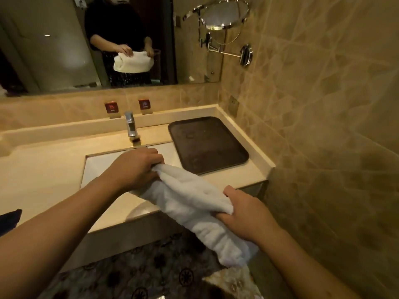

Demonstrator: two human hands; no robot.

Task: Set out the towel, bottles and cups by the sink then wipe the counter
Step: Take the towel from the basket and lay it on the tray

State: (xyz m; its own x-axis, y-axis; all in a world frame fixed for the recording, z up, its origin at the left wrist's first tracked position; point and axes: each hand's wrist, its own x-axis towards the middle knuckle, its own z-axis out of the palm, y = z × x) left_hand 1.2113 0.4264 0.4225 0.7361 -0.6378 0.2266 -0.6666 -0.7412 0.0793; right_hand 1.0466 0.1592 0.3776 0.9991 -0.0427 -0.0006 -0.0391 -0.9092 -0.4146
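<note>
A white folded towel (194, 203) hangs between both hands over the counter's front edge, near the sink (97, 165). My left hand (138, 167) grips its far end above the basin. Closer to me, my right hand (244, 214) grips the lower end, which droops past the counter edge. The beige counter (43, 169) surrounds the white basin. I see no bottles or cups.
A dark rectangular tray (207, 143) lies bare on the counter right of the sink. A chrome tap (130, 126) stands behind the basin, with two small red signs (111, 107) on the ledge. A wall mirror and a round swing-arm mirror (224, 15) hang above. Tiled wall closes the right side.
</note>
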